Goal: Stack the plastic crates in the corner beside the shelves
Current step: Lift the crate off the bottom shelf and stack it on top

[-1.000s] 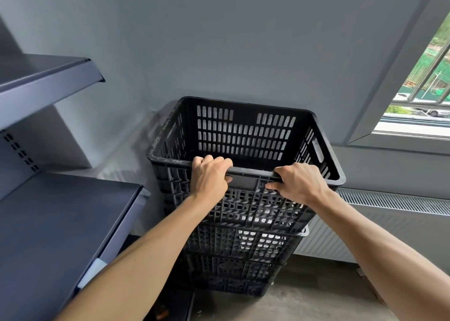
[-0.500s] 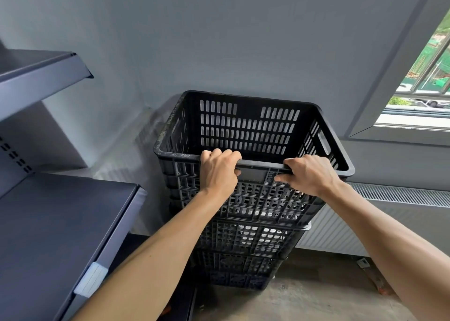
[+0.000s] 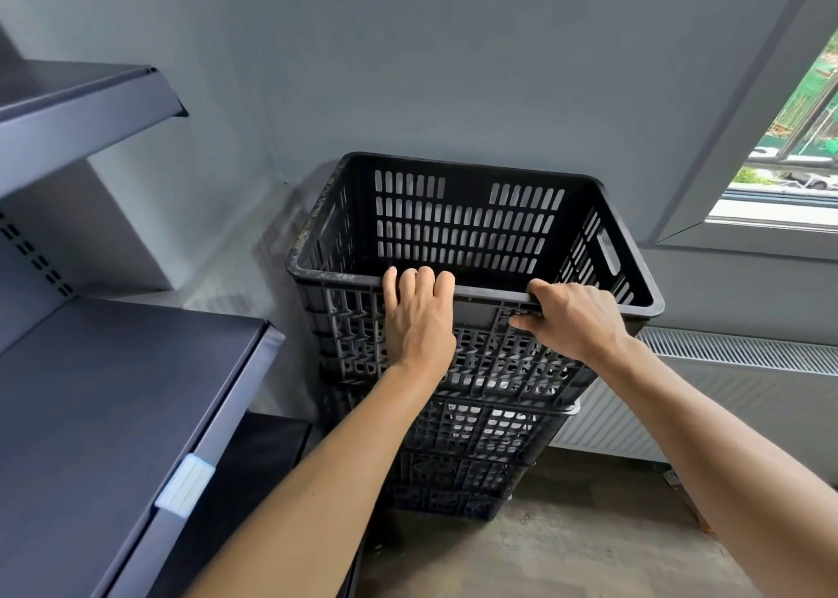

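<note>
The grey wall (image 3: 453, 53) is rising beyond the fingers, and the dark shelves (image 3: 113, 393) are standing off to their left. Directly under the fingers, the stack of black plastic crates (image 3: 471, 443) is sitting on the floor (image 3: 567, 552) in the corner, the top crate (image 3: 467, 230) nested into the ones below. The left hand (image 3: 419, 321) is hooking its fingers (image 3: 417, 280) over the near rim, clenched on it. The right hand (image 3: 573, 318) is gripping the same rim just beside it, thumb pressing the crate's outer face.
</note>
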Demonstrator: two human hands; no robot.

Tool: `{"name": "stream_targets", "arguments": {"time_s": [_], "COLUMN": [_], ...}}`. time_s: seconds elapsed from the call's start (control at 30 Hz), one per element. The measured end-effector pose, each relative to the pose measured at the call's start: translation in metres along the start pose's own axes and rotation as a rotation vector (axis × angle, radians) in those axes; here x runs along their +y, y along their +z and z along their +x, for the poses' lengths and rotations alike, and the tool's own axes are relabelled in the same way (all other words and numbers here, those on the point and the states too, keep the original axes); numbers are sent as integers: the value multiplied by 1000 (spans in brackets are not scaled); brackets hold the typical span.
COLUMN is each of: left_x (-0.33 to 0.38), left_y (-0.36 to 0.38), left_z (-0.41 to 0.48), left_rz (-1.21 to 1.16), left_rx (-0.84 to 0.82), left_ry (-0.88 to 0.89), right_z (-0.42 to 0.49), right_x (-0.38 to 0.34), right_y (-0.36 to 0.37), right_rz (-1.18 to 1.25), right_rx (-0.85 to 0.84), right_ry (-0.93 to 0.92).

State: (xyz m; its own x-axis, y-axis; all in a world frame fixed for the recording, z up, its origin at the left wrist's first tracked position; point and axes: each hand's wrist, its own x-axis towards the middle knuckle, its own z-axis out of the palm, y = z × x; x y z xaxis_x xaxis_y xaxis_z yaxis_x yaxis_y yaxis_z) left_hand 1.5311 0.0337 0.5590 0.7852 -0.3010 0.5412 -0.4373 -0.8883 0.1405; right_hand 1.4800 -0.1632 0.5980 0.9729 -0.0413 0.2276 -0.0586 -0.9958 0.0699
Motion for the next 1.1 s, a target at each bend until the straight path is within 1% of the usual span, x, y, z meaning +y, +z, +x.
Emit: {"name": "stream_targets", "arguments": {"time_s": [0.3,0.37,0.53,0.7,0.83,1.0,1.1], "left_x": [-18,-23,-17,-17,-17,-21,-23], "left_y": [-4,-7,-11,-12,-14,-15,-15], "left_z": [8,11,14,14,16,14,13], "left_rz": [-32,-22,7,18,15,-16,-17], "left_rx": [-13,-17,-62,-73,-103,-103,-92], "left_ry": [99,88,31,30,30,37,55], "right_z": [-5,-5,-3,-3,-6,-9,-11], "right_x": [-3,-1,4,6,2,-1,-3], "right_y": [6,5,-1,-2,-10,-11,-5], "right_rz": [78,87,180,178,168,157,139], "right_rx": [61,62,-15,-31,-58,-41,9], "right_ry": [-6,-17,-51,-78,-54,-20,-20]}}
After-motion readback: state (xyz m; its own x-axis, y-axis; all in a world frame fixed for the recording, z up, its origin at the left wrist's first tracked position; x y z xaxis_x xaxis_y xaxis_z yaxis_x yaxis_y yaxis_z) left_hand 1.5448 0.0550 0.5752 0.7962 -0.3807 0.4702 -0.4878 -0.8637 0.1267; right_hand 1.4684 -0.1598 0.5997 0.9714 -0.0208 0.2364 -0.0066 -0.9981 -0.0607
